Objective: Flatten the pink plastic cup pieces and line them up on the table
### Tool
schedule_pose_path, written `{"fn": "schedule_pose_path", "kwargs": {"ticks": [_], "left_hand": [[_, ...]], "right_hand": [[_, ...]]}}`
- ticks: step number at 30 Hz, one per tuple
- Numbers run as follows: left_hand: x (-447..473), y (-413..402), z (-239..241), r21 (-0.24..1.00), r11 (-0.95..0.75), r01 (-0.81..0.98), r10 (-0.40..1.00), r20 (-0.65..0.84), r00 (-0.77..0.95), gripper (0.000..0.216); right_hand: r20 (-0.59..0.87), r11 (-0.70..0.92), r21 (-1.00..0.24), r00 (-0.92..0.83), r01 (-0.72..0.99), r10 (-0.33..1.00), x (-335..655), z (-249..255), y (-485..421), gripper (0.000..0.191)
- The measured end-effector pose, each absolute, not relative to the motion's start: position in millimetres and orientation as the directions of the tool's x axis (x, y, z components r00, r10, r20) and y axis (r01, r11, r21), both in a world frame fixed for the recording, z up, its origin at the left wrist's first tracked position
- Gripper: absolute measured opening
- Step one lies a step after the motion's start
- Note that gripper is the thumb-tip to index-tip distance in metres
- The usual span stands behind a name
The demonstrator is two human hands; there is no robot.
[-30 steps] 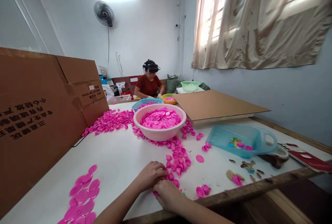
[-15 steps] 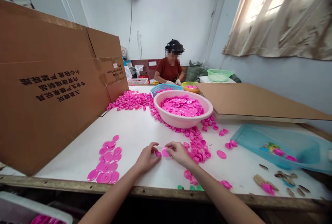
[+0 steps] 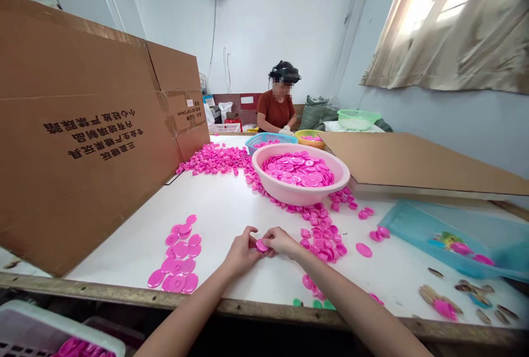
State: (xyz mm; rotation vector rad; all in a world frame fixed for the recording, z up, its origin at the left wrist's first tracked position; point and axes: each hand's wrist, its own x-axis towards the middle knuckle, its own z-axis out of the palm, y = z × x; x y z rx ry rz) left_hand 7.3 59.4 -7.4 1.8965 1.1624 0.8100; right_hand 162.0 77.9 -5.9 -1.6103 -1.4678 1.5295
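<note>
My left hand (image 3: 243,253) and my right hand (image 3: 281,241) meet above the white tabletop (image 3: 231,203). Between their fingertips is a pink plastic disc (image 3: 262,245), pinched by the right hand. The left fingers are closed around a small pink cup, now mostly hidden by the disc and fingers. Left of my hands lies a patch of flat pink discs (image 3: 179,249), some overlapping. Just to the right, small pink cups (image 3: 324,236) are strewn in a band leading up to a pale pink basin (image 3: 300,196) heaped with discs.
A large cardboard box (image 3: 95,81) walls off the left side. At right are a flat cardboard sheet (image 3: 421,158), a blue translucent tray (image 3: 397,230) and scattered shells (image 3: 433,293). Across the table sits a co-worker (image 3: 276,109) by a blue basket (image 3: 256,145) and a yellow bowl (image 3: 308,141).
My right hand has brought the pink disc left against the small cup in my left hand, closing the gap between the hands. The whole view has shifted slightly.
</note>
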Motion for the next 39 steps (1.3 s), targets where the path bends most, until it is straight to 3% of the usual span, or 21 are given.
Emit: {"fn": "schedule_pose_path", "kwargs": {"ticks": [5,12,15,17,22,26,29,32,35,39], "left_hand": [[7,60,-5,0.856,-0.288,0.43,0.914,0.111,0.391,0.048],[4,60,-7,0.872,-0.277,0.405,0.912,0.106,0.396,0.049],[-1,71,-3,0.891,-0.241,0.384,0.883,0.037,0.467,0.048],[0,82,0,0.877,-0.172,0.449,0.912,-0.03,0.409,0.039],[27,99,-7,0.587,-0.027,0.809,0.996,0.088,-0.031,0.03],[42,96,-15,0.419,0.026,0.908,0.989,0.121,-0.084,0.032],[42,92,-15,0.363,-0.032,0.931,0.99,0.138,-0.02,0.033],[41,89,-14,0.354,-0.068,0.933,0.991,0.136,0.021,0.035],[42,91,-13,0.387,-0.073,0.919,0.986,0.169,0.007,0.033],[44,100,-6,0.441,-0.074,0.895,0.98,0.197,-0.016,0.031]], "right_hand": [[-0.346,-0.249,-0.867,-0.162,0.433,0.924,156,-4,77,0.006],[-0.408,-0.336,-0.888,-0.202,0.315,0.89,161,-7,78,0.002],[-0.44,-0.358,-0.86,-0.171,0.364,0.882,158,-6,78,0.002],[-0.471,-0.382,-0.84,-0.166,0.385,0.867,153,-5,78,0.003],[-0.503,-0.428,-0.821,-0.126,0.378,0.855,145,-7,78,0.008],[-0.534,-0.456,-0.835,-0.259,0.307,0.805,156,-5,83,0.006],[-0.588,-0.425,-0.795,-0.382,0.432,0.713,165,2,92,0.01],[-0.65,-0.301,-0.69,-0.38,0.658,0.658,165,10,103,0.018],[-0.696,-0.231,-0.609,-0.371,0.759,0.615,160,13,110,0.022],[-0.589,-0.199,-0.613,-0.275,0.764,0.76,154,9,114,0.027]]}}
